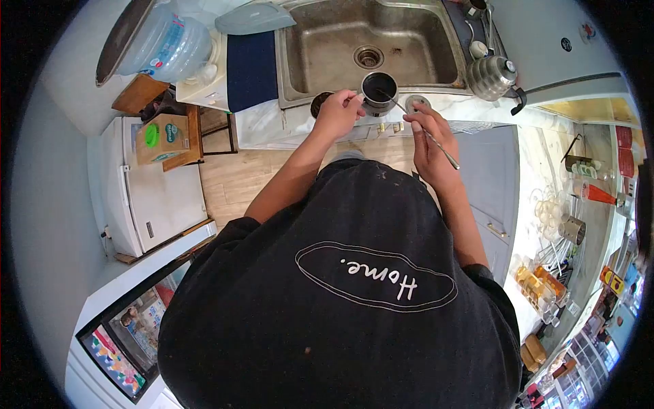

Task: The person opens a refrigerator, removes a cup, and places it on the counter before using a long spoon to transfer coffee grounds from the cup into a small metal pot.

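Note:
A metal cup [377, 108] with a dark inside stands at the front edge of the sink. My left hand [338, 116] is closed at the cup's left side, thumb and fingers pinched against it. My right hand [434, 146] grips a long thin metal spoon [446, 156], which slants into the cup; its lower end is hidden inside. Just beyond my right fingers lies a small round lid-like disc [417, 102] on the counter. Partly covered by my left hand is a round container [320, 103] with dark contents.
Behind the cup is a steel sink [436, 41] with a drain [368, 57]. A gooseneck kettle [492, 77] stands to its right, a navy mat [251, 71] to its left. Large water bottle [184, 48] at upper left; glassware [545, 211] along the right counter.

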`<action>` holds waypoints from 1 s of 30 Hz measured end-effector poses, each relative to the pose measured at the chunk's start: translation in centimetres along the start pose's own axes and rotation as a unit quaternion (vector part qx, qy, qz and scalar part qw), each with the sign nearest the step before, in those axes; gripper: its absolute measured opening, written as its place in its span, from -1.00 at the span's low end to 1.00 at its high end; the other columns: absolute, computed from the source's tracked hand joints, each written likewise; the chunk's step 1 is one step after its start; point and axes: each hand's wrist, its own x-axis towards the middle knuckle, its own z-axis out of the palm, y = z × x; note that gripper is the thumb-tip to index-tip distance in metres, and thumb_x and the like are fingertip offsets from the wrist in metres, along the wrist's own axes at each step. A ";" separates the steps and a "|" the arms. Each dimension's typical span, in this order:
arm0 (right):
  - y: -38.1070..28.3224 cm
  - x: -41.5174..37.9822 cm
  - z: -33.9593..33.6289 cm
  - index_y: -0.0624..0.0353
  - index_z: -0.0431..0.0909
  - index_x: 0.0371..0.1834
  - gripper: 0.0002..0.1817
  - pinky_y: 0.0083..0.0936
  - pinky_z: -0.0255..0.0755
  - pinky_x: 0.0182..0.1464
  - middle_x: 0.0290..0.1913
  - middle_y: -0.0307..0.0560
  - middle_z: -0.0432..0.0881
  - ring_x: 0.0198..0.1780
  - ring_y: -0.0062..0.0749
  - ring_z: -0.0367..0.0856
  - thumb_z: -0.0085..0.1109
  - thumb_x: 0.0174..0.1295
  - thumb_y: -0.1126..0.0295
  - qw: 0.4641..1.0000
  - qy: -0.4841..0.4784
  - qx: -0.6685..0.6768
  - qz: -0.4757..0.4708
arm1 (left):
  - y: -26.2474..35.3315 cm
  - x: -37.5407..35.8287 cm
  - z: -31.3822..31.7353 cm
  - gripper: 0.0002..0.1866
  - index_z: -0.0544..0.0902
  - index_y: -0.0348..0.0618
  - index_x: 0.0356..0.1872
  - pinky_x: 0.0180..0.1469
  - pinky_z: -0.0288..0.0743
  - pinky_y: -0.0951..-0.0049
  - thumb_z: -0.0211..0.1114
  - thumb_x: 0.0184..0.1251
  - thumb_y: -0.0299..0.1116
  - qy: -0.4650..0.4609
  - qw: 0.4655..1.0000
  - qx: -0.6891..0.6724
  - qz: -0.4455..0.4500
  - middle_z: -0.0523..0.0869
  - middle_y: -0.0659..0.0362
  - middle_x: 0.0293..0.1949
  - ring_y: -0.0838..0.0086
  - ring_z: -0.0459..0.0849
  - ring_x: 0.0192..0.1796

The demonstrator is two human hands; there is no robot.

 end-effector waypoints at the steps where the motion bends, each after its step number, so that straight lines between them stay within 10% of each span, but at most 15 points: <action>1: -0.1 0.1 0.0 0.22 0.69 -0.02 -0.86 -0.18 0.55 0.27 0.17 0.16 0.72 0.24 0.07 0.69 0.12 0.52 0.51 1.000 0.000 0.001 0.007 | 0.1 0.0 -0.1 -0.67 0.70 -0.32 0.03 -0.20 0.61 0.42 0.24 0.59 -0.20 -0.002 1.000 -0.001 -0.002 0.85 0.07 -0.30 0.47 0.76 -0.33; 30: -2.4 0.5 1.2 0.19 0.68 -0.02 -0.87 -0.13 0.54 0.20 0.13 0.14 0.74 0.13 0.12 0.71 0.23 0.43 0.50 0.995 0.051 -0.024 0.087 | 1.7 0.9 -2.0 -0.67 0.68 -0.31 -0.10 -0.16 0.63 0.43 0.21 0.64 -0.18 -0.124 0.991 0.008 -0.043 0.79 0.12 -0.30 0.46 0.77 -0.30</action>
